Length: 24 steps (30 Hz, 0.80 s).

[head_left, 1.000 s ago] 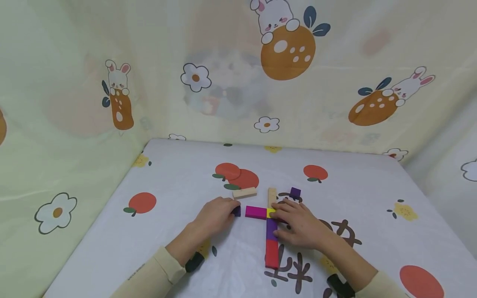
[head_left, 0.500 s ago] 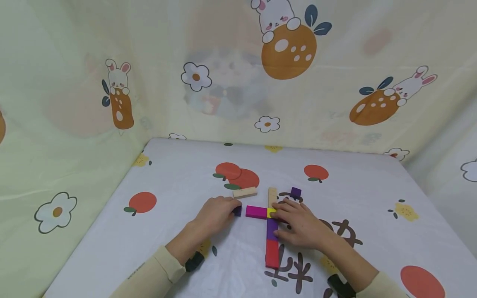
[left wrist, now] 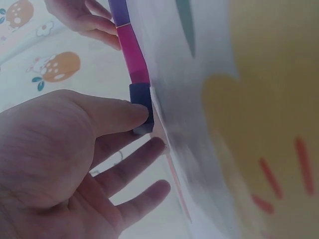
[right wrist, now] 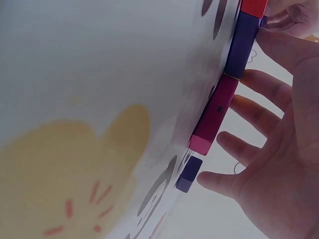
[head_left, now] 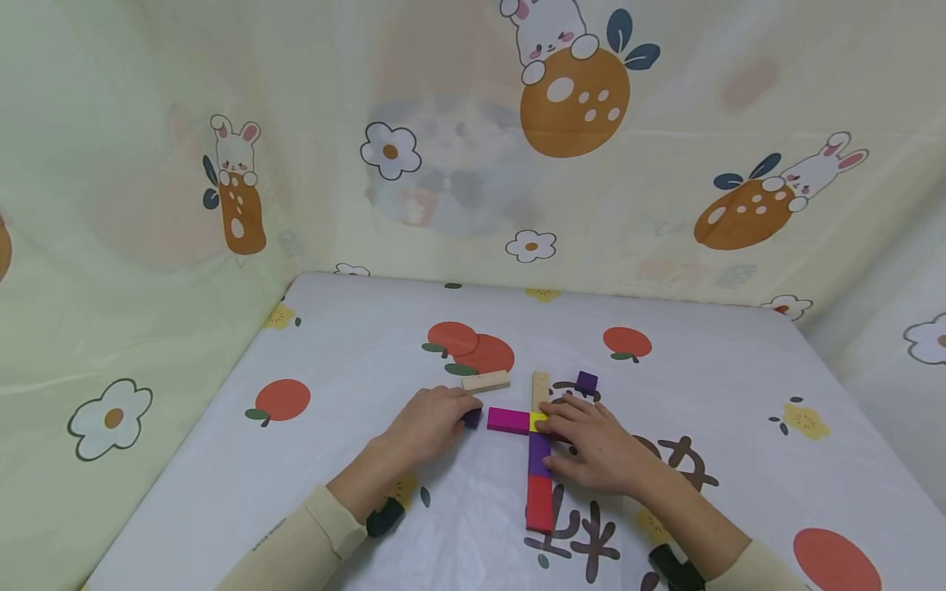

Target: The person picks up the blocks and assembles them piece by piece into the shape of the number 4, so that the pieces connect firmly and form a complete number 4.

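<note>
A small shift is made by the left hand: compared with the two earlier head views, the dark block is brought slightly nearer to the free end of the magenta block. A narrow gap is seen between the two in the head view, although in the left wrist view they are overlapped along the line of sight. By judgement, the dark block is now nearly lined up with that arm of the flat cross, with only a little of the gap left unclosed.

The dark block is pinched by the left hand between the thumb and a finger, low at the table, while its outer fingers are held apart and loosely extended. Nothing is gripped by the right hand; its fingers are spread and fairly straight, laid over the cross at the yellow block and the purple block. Its position is essentially unchanged, and the cross is judged to be steadied by it.

Around the yellow centre, a plain wooden block is set at the far side, the purple block at the near side with the red block beyond it, and a second magenta block under the right hand. A loose wooden block and a dark purple cube are left undisturbed near the far end.
</note>
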Tool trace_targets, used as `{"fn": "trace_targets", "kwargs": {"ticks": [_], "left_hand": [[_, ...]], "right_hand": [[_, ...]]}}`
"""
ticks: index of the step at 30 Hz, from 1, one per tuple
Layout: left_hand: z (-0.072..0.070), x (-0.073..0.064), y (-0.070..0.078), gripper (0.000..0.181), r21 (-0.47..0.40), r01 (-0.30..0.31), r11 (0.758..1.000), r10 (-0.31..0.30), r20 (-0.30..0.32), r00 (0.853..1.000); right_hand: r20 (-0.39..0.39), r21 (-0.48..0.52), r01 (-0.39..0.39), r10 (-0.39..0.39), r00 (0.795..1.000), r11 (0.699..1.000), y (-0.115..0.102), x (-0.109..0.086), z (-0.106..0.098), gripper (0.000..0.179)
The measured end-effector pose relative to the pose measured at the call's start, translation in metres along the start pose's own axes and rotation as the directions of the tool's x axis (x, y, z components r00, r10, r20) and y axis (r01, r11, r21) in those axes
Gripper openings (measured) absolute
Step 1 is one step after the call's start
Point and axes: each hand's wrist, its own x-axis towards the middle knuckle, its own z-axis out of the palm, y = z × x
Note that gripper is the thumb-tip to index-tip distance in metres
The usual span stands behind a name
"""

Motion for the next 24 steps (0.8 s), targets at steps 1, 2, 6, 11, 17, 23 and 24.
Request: {"fn": "trace_targets", "kwargs": {"ticks": [1,2,6,11,17,23,24], "left_hand": [[0.0001,0.0001,-0.0001,0.034,-0.001,-0.002,1.000,0.002,0.005,1.000],[0.0001,0.0003,-0.0002,0.034,-0.003,-0.004,1.000,0.004,0.008,1.000],[-0.0003,0.0000,-0.0003,0.034,-0.022,0.004,1.000,-0.004,0.018,1.000],[-0.0012,-0.0008,-0.0001,0.034,-0.042,0.016,0.999,-0.015,0.024,1.000],[0.0003,0.0001,-0.0006,0.034,-0.056,0.022,0.998,-0.020,0.034,0.999],[0.0003,0.0007,0.0006,0.034,-0.067,0.003,0.998,-0.002,0.020,1.000],[0.0005,0.0009,0.0008,0.034,-0.069,-0.001,0.998,0.003,0.018,1.000]], "right_hand": [[0.000,-0.001,0.000,0.000,1.000,1.000,0.0000,0.0000,0.0002,0.048],[0.001,-0.002,0.000,0.000,1.000,1.000,0.0000,-0.0001,0.0004,0.049],[0.000,0.000,-0.001,0.001,1.000,1.000,0.0002,-0.0001,0.0014,0.049],[-0.008,0.002,0.003,-0.003,1.000,1.000,0.0000,-0.0003,0.0024,0.048],[-0.015,-0.001,0.007,-0.007,1.000,1.000,-0.0001,-0.0005,0.0039,0.048],[-0.008,0.013,0.005,-0.005,1.000,1.000,-0.0004,-0.0005,0.0051,0.048],[-0.008,0.014,0.005,-0.005,1.000,1.000,-0.0003,-0.0007,0.0052,0.048]]}}
